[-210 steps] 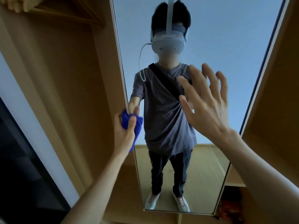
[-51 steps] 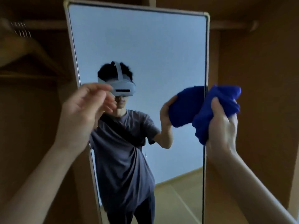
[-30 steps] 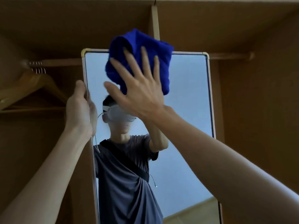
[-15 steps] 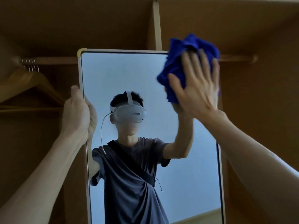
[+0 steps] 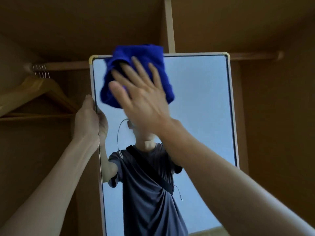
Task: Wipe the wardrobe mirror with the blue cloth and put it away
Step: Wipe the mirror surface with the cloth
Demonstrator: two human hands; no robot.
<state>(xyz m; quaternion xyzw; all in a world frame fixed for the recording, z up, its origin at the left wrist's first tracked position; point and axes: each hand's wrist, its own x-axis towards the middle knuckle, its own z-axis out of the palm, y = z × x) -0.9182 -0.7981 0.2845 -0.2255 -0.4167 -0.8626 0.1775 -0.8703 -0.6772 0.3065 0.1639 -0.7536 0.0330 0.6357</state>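
The tall wardrobe mirror [image 5: 201,103] with a pale frame fills the middle of the view. A crumpled blue cloth [image 5: 122,55] lies against its upper left part, overlapping the top edge. My right hand [image 5: 143,97] presses flat on the cloth with fingers spread, slightly blurred. My left hand [image 5: 88,120] grips the mirror's left edge, thumb in front, fingers wrapped behind. The glass reflects a person in a grey T-shirt.
Inside the brown wardrobe, a wooden hanger [image 5: 35,94] hangs from a rail [image 5: 68,65] at the upper left, with several metal hooks beside it. A vertical divider [image 5: 169,26] rises above the mirror. The rail continues at the upper right [image 5: 255,56].
My right hand has swept the cloth from the mirror's top right corner to its upper left. The left hand keeps its grip on the left edge.
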